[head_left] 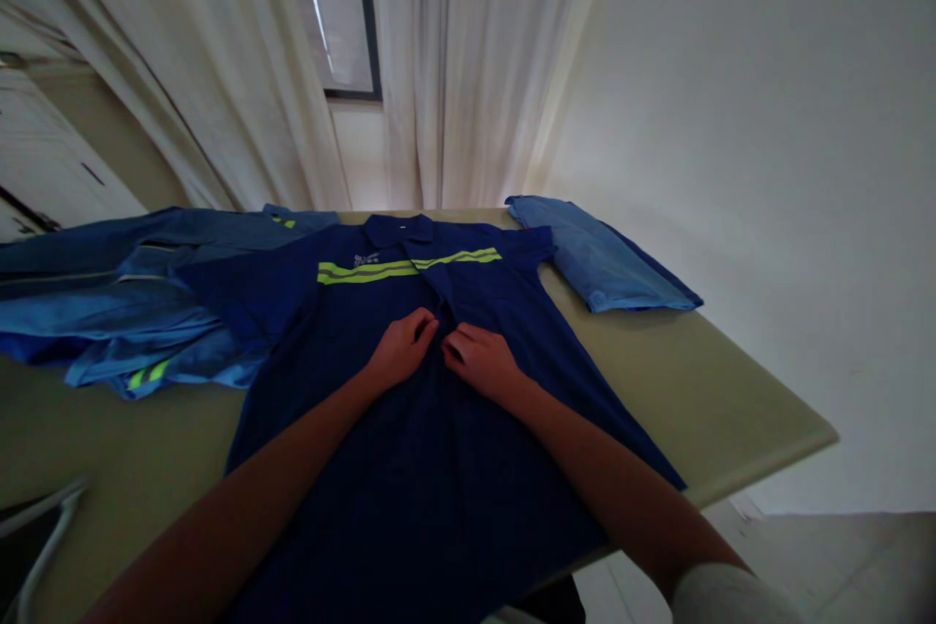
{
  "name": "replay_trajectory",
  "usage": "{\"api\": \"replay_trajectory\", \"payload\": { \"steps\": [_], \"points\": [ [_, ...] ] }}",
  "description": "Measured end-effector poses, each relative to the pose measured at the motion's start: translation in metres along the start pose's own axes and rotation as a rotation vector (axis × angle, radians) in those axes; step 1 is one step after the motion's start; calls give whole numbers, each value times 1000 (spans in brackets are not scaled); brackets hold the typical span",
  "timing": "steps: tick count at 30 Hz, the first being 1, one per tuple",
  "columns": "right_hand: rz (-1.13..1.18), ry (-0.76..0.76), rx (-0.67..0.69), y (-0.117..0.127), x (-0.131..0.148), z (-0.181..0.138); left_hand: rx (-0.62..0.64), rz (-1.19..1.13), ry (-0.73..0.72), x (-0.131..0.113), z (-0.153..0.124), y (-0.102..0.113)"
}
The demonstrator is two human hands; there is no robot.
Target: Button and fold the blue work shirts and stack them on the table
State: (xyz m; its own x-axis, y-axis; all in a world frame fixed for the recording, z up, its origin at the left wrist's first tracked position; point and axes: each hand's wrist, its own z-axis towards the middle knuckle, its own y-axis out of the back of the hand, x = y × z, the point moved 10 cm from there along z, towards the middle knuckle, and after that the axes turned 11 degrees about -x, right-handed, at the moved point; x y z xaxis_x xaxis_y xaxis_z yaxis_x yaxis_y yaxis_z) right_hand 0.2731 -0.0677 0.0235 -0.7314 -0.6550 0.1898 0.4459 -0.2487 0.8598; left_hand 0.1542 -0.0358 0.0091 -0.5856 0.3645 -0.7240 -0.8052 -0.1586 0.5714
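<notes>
A dark blue polo shirt (409,448) with a yellow-green reflective stripe across the chest lies flat, front up, on a beige table (738,400). Its collar points away from me. My left hand (401,349) and my right hand (479,359) rest side by side on the shirt's button placket, just below the stripe. The fingers of both hands are curled and pinch the placket fabric at the centre line.
A loose pile of blue work garments (124,312) covers the table's left side. A folded lighter blue garment (600,258) lies at the far right corner. White curtains (453,68) hang behind the table, and a white wall stands to the right.
</notes>
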Motion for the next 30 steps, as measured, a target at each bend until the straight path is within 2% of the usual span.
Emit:
{"api": "replay_trajectory", "payload": {
  "steps": [4,6,10,13,15,18,20,24,27,30],
  "points": [
    [-25,157,-17,0,14,3,-18,-91,70,5,3,0],
    [12,164,-4,-2,14,3,-22,-115,78,5,5,-1],
    [147,-34,-30,-3,-7,4,-43,-204,95,5,5,2],
    [240,-211,-68,-4,-28,3,35,-263,114,6,5,-3],
    [298,-230,-103,1,-35,4,105,-244,64,1,5,-7],
    [399,-120,-132,19,-25,8,191,-80,-82,-11,2,-14],
    [443,-26,-74,30,-8,5,211,63,-193,-20,-3,-17],
    [359,63,193,34,33,-18,242,143,-392,-43,-16,-18],
    [249,58,327,31,44,-40,270,63,-440,-53,-22,-16],
    [276,27,382,29,38,-52,241,-30,-407,-55,-20,-11]
  ]
}}
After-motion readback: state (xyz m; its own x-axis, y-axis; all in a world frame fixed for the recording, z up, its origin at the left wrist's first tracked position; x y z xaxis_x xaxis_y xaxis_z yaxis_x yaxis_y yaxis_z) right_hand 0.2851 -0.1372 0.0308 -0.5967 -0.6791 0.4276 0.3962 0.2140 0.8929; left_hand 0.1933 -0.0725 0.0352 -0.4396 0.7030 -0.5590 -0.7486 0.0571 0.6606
